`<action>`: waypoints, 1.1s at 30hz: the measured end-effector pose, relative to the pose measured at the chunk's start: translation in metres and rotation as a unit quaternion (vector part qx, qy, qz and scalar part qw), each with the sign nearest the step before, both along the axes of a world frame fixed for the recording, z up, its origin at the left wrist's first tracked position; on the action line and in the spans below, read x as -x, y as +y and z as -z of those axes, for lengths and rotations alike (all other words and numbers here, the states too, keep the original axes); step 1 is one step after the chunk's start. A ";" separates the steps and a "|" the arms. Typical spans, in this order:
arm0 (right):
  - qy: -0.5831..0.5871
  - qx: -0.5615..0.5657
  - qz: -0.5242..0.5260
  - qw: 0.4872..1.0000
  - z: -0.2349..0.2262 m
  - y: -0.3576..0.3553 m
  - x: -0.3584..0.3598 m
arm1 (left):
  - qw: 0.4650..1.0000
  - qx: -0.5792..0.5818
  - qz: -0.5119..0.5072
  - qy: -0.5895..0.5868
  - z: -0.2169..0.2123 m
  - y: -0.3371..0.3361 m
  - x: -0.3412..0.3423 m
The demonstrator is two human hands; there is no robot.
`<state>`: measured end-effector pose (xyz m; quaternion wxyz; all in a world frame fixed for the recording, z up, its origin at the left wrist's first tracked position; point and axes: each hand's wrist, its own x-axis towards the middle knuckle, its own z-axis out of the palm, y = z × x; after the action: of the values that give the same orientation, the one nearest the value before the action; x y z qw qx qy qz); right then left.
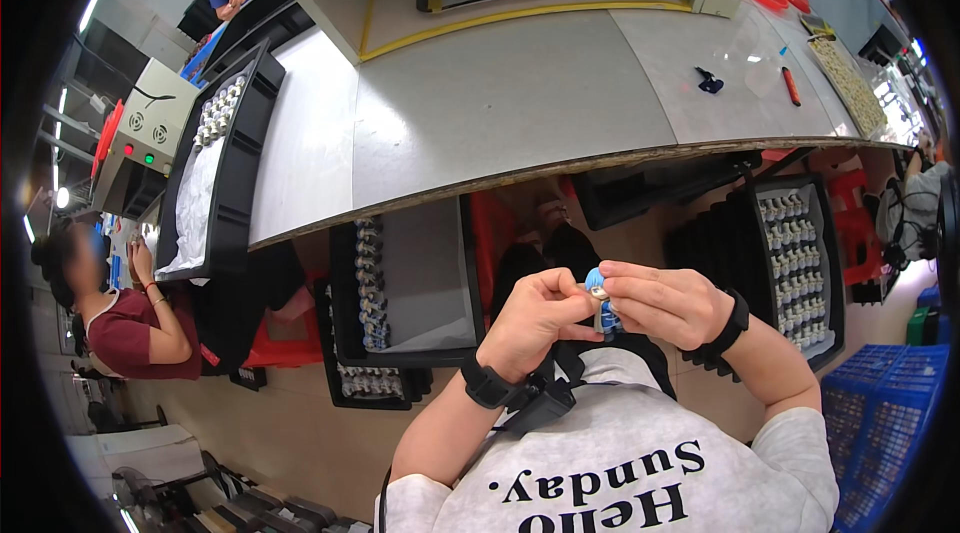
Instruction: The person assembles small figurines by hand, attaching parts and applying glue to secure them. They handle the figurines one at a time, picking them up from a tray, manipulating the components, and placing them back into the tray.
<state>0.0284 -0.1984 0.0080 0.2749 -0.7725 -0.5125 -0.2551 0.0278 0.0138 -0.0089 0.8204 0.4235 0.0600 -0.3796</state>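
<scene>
Far left: co-worker in dark red shirt (145, 345), seated. Next, long black tray (238, 188) with white liner, small white pieces grouped at its far end. Below the tabletop (500, 88), another black tray (430, 278), figurines (370, 283) lined up along its left side. Left hand (530, 323): grip pinching blue-haired figurine (596, 279) between thumb and index. Figurine sits upright between both hands, in front of the tabletop edge, near the chest. Right hand (670, 303): grip pinching same figurine from its right, fingers together. Further right, tray of white-and-dark pieces (795, 258), then blue crates (885, 423).
</scene>
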 end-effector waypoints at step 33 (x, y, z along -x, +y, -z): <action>0.014 -0.018 0.004 1.000 0.004 0.001 0.000 | 1.000 0.018 0.000 -0.011 0.005 0.000 -0.002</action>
<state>0.0284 -0.1976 0.0043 0.2946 -0.7734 -0.5005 -0.2541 0.0298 0.0137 -0.0141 0.8286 0.4124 0.0442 -0.3760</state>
